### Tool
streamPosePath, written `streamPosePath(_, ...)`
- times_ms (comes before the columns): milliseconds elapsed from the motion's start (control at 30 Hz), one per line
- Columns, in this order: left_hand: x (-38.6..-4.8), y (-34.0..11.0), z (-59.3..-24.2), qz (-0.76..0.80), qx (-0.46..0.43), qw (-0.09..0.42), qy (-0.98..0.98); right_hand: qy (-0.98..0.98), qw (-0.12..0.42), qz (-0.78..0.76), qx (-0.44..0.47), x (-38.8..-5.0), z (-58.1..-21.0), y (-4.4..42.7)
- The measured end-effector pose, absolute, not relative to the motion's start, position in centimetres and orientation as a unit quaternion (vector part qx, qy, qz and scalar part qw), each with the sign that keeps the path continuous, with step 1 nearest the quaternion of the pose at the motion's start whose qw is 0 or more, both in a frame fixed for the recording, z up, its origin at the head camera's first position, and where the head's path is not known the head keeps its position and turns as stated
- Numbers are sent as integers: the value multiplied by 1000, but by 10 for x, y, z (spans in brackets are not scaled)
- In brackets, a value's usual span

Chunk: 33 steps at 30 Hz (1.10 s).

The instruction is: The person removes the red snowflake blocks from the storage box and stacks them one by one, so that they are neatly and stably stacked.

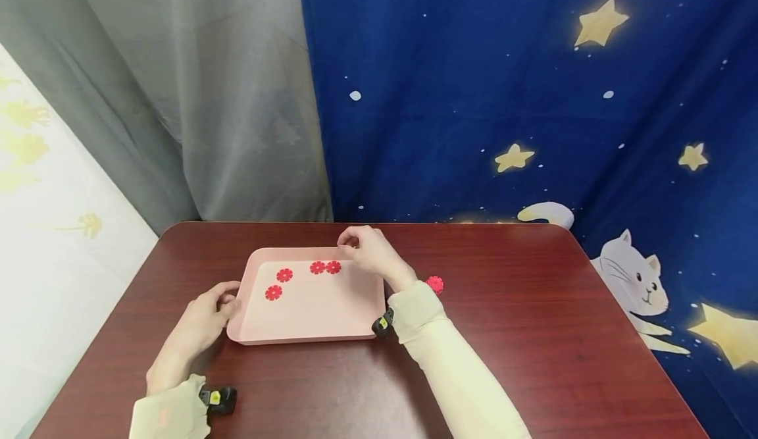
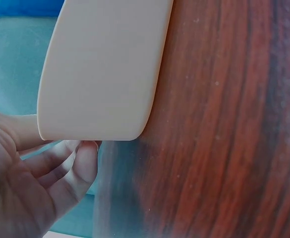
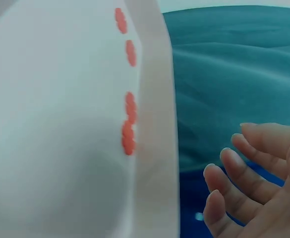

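Observation:
A shallow pink tray [image 1: 314, 314] lies on the table, with several red notched, flower-shaped discs [image 1: 285, 275] flat on its floor. My left hand [image 1: 204, 317] is at the tray's left end; in the left wrist view its fingers [image 2: 85, 161] are bent against the outside of the end wall, and one finger passes behind the rim. Over the far right rim is my right hand [image 1: 373, 251], loosely curled. The right wrist view shows its fingers [image 3: 246, 178] apart, with nothing between them, just beyond the tray's wall.
Another red notched disc or small stack [image 1: 435, 284] lies on the table right of the tray, beside the right sleeve. The dark red-brown wooden table [image 1: 562, 334] ends at a rounded far edge, with grey and blue star-patterned curtains [image 1: 426, 129] behind it.

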<state>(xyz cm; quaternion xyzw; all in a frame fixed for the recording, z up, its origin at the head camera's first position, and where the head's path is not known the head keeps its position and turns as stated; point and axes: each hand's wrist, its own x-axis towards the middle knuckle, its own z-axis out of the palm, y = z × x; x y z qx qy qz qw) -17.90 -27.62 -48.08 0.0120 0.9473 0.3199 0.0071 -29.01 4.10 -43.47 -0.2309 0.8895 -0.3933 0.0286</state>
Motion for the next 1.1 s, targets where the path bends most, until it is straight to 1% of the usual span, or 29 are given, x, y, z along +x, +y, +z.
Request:
streamPosePath(133, -181, -276, -480, 320, 11, 8, 947, 888, 62, -415, -188, -296, -446, 30)
streamPosePath(333, -182, -274, -480, 324, 14, 4, 946, 907, 70, -394, -134, -303, -458, 18)
streamPosePath(500, -182, -274, -481, 327, 7, 15, 945, 918, 110, -376, -69, -302, -468, 12)
streamPosePath(567, -181, -274, -482, 328, 7, 10, 945, 923, 115, -363, -50, -302, -472, 10)
streamPosePath(767, -181, -274, -481, 327, 7, 5, 945, 949, 95, -301, -28, -301, -475, 5)
streamPosePath(967, -178, -276, -483, 328, -1, 12, 944, 926, 109, -361, -13, -298, -481, 1)
streamPosePath(1100, -179, -277, -483, 332, 0, 11, 943, 917, 128, -378, -32, -297, -480, 0)
